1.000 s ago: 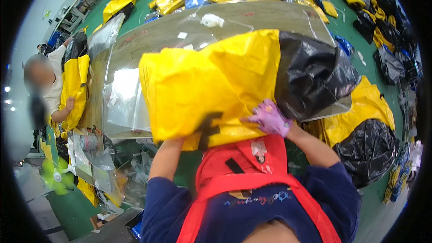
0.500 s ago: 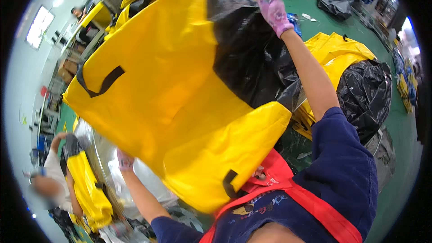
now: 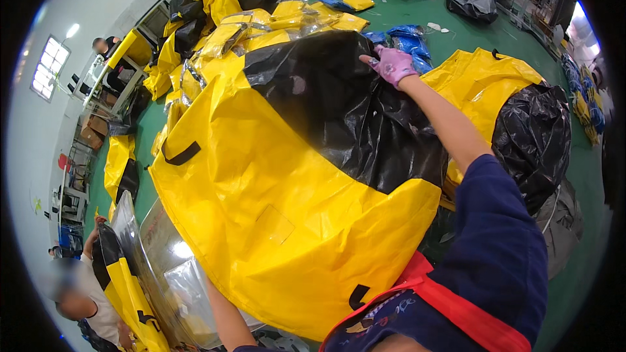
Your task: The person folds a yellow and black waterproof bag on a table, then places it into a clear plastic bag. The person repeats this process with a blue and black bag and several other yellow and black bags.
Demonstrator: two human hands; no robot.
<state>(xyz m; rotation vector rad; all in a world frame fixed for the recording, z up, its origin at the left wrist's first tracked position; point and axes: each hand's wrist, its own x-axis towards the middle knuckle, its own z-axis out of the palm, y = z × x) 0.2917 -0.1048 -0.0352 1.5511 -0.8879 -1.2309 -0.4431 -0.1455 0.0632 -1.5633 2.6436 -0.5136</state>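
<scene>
A large yellow-and-black sheet-like bag or cover [image 3: 280, 202] of shiny coated fabric spreads in front of me, with short black strap loops at its edges. My right hand [image 3: 394, 67], in a pink patterned glove, is at the far right edge of its black part, thumb and fingers apart. My left forearm [image 3: 228, 316] goes up behind the yellow part's lower left edge, and the fabric hides that hand. Under the cover's left side shows a table with a clear plastic top [image 3: 173, 241].
Packed yellow bundles [image 3: 287, 16] and blue packets [image 3: 407, 42] lie on the green floor beyond. Another yellow-and-black piece [image 3: 528, 117] is heaped at right. A co-worker [image 3: 98, 306] at lower left handles a similar piece [image 3: 134, 293]. Another person [image 3: 107, 45] sits farther back.
The cover has come down and shifted right, opening the bundles behind to view. My right hand has lowered toward me. My left hand has gone out of sight behind the fabric.
</scene>
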